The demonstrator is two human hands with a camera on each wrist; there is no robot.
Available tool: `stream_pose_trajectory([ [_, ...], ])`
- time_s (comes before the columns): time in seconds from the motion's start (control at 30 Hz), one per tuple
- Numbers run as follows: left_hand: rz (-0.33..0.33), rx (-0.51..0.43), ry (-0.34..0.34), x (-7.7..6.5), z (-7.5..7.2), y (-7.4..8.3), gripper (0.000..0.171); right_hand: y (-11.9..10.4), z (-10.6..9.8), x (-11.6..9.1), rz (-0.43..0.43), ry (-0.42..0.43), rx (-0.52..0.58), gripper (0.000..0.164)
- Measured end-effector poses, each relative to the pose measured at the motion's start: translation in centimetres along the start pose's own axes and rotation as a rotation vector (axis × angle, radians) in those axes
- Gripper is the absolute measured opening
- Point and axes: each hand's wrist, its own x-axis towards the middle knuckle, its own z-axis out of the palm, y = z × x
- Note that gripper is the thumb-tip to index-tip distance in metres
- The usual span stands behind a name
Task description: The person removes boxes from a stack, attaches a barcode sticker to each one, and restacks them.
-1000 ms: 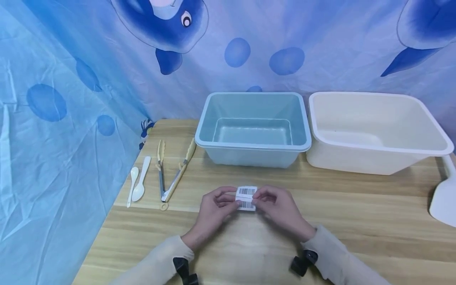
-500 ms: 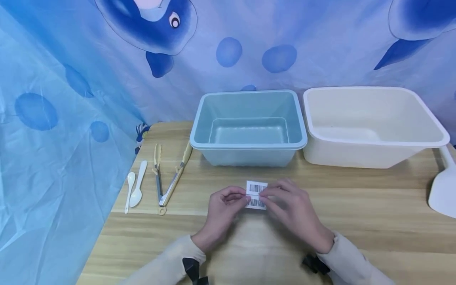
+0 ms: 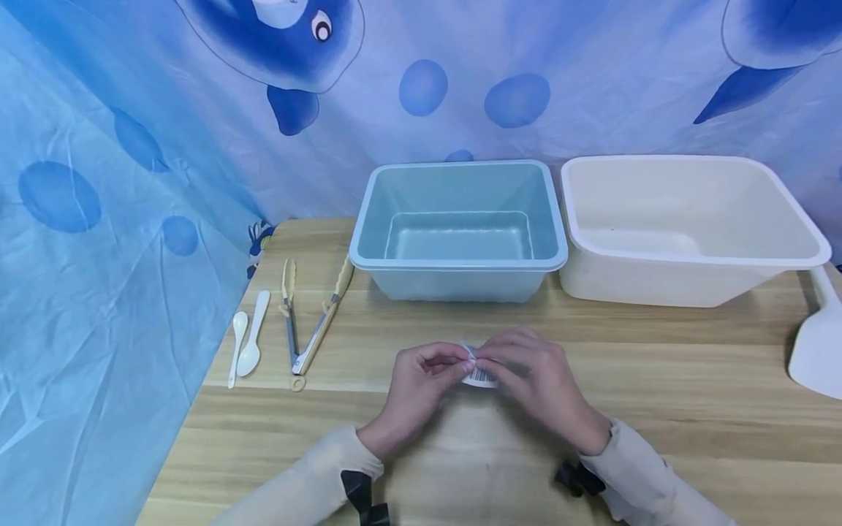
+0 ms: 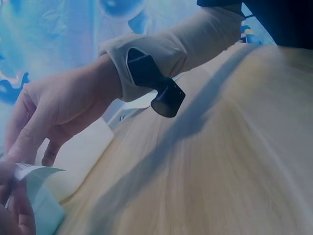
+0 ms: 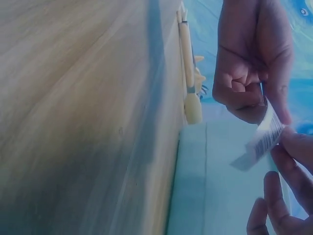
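A small white piece of barcode labels [image 3: 482, 378] is between my two hands above the wooden table, bent so that its upper part is creased up near the fingertips. With thumb and fingers my left hand [image 3: 421, 391] pinches its left side. My right hand [image 3: 542, 387] pinches it too, its fingertips close against the left ones. The right wrist view shows the barcode sheet [image 5: 265, 137] curving down from the pinch, with printed bars on its face. Fingers hide much of the upper label.
Behind the hands stand a light blue basin [image 3: 457, 264] and a white basin [image 3: 697, 261]. Tongs [image 3: 320, 332] lie spread at the left, beside two white spoons [image 3: 250, 358]. A white scoop-like tool [image 3: 816, 354] lies far right. A blue printed sheet [image 3: 421, 131] hangs behind.
The label piece, flat with two barcodes showing, is now bent at its middle and its upper barcode no longer shows. The hands have drawn closer together at the fingertips.
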Motion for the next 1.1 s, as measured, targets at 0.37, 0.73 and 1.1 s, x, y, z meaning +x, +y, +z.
stream_pose_trajectory([
  [0.37,0.036,0.077,-0.064,0.0,-0.3,-0.1,0.013,0.2,0.1,-0.1,0.019,-0.039,0.064,0.016],
  [0.73,-0.045,0.098,-0.054,-0.3,-0.4,-0.5,0.015,0.3,0.5,-0.3,0.118,-0.066,0.037,0.014],
  [1.1,-0.104,0.119,0.044,-0.5,-1.6,-1.4,0.012,0.8,0.6,0.2,0.350,-0.087,0.071,0.008],
])
